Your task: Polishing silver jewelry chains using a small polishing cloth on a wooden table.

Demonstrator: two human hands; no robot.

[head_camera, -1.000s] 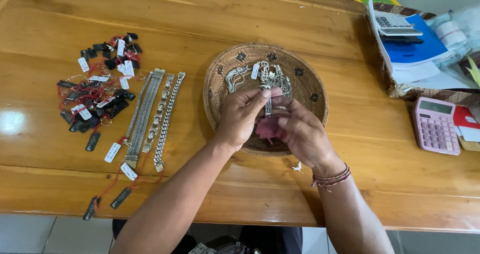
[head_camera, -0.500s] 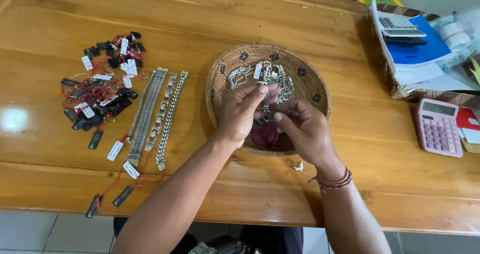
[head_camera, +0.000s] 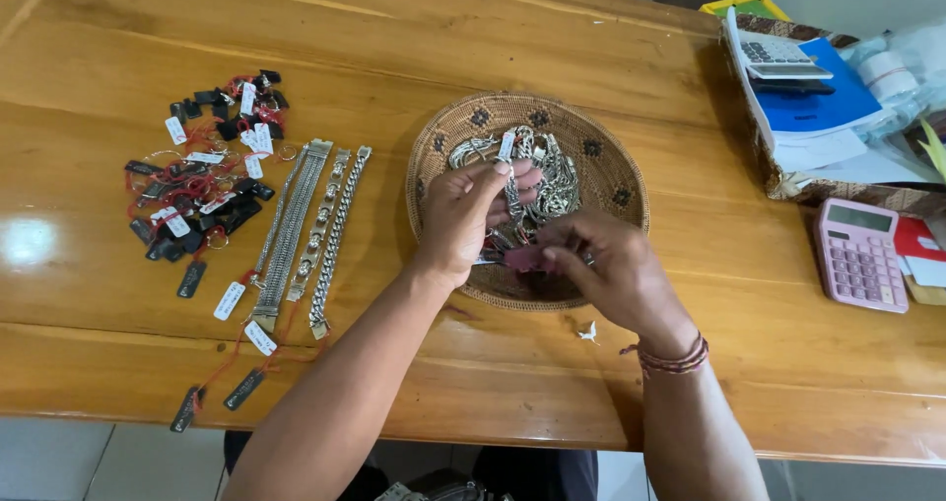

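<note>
Both hands work over a round woven tray point(head_camera: 619, 171) that sits at the middle of the wooden worktop point(head_camera: 394, 28). The left hand point(head_camera: 461, 215) is closed on a silver chain bracelet point(head_camera: 512, 200), pinching it between thumb and fingers so it hangs down into the tray. The right hand point(head_camera: 611, 274) is closed too, its fingertips pinching a small reddish tag point(head_camera: 524, 259) just beside the lower end of that chain. A heap of silver chains point(head_camera: 557, 176) lies in the tray behind the fingers. Toward the left edge, three silver bracelets point(head_camera: 310, 230) lie side by side, next to a pile of black and white tags point(head_camera: 202, 181). A pink calculator point(head_camera: 860, 255) rests near the right edge.
</note>
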